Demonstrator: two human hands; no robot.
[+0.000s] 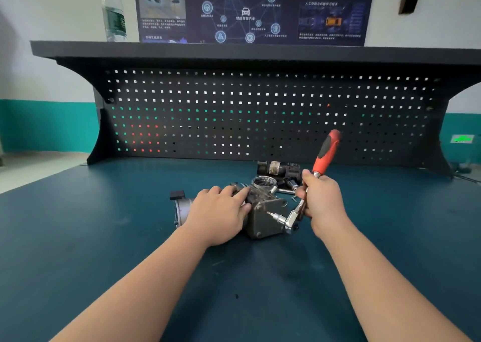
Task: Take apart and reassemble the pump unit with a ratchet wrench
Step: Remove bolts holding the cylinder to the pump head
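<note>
Metal and heavy-looking, the pump unit (263,211) is sitting under the pressing flat left hand (218,211) while the right hand (321,203) is gripping the ratchet wrench (309,188).

The near half of the table (130,276) is bare mat, so a hand can pass freely in front of the pump unit (263,211) and on both far sides. Behind the unit the way is crowded: a metal ring (263,181), a dark cylindrical part (279,168) and small loose pieces (292,185) lie close together. The pegboard (260,112) closes the back. The ratchet wrench (309,188) stands tilted on the right of the unit, and a black block (177,194) lies on the left.
</note>
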